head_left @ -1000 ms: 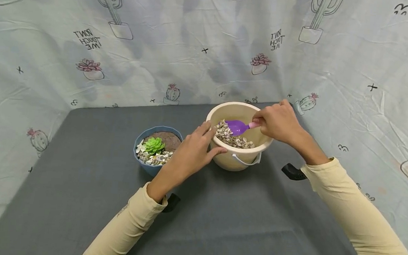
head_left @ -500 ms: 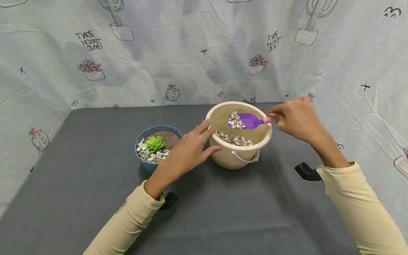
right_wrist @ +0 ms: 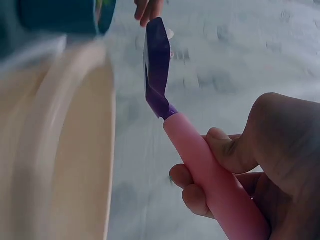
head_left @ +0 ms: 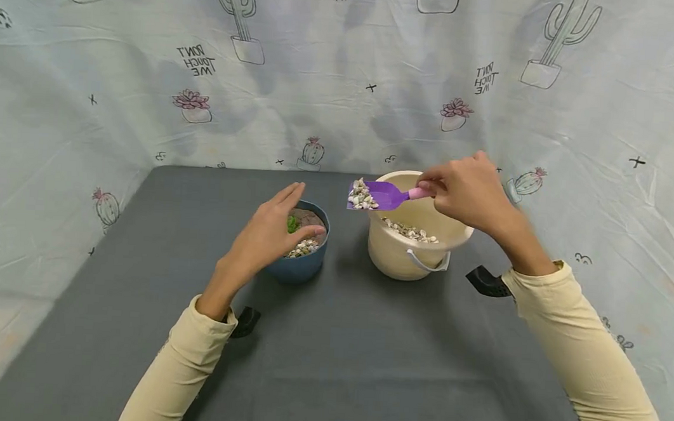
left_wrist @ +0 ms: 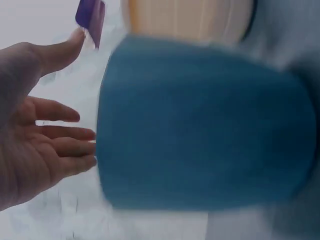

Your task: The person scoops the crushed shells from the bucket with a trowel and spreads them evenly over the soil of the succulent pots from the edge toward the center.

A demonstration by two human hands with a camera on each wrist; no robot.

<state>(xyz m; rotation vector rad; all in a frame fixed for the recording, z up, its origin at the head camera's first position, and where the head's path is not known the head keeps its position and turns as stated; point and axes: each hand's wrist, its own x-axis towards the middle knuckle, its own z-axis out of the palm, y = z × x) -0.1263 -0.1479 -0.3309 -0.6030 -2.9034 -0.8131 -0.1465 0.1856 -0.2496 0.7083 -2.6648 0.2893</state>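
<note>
My right hand (head_left: 468, 191) grips the pink handle (right_wrist: 207, 172) of a small purple scoop (head_left: 390, 197). Small shells (head_left: 362, 196) lie heaped on its blade, which is out past the left rim of the cream bucket (head_left: 394, 252). More shells (head_left: 413, 232) cover the bucket's bottom. My left hand (head_left: 263, 232), fingers extended and thumb spread, is over the near left side of the blue pot (head_left: 299, 269). Its fingertips come right at the pot's rim in the left wrist view. Brown soil (head_left: 312, 219), a partly hidden green succulent (head_left: 293, 223) and shells fill the pot.
Pot and bucket stand side by side on a grey cloth-covered table (head_left: 329, 363), a gap between them. A white handle (head_left: 425, 266) hangs on the bucket's front. Behind and beside the table hangs a printed curtain (head_left: 274, 93).
The scoop has come up out of the bucket with shells on it and moved left past the rim. My left hand has left the bucket and shifted left to the pot.
</note>
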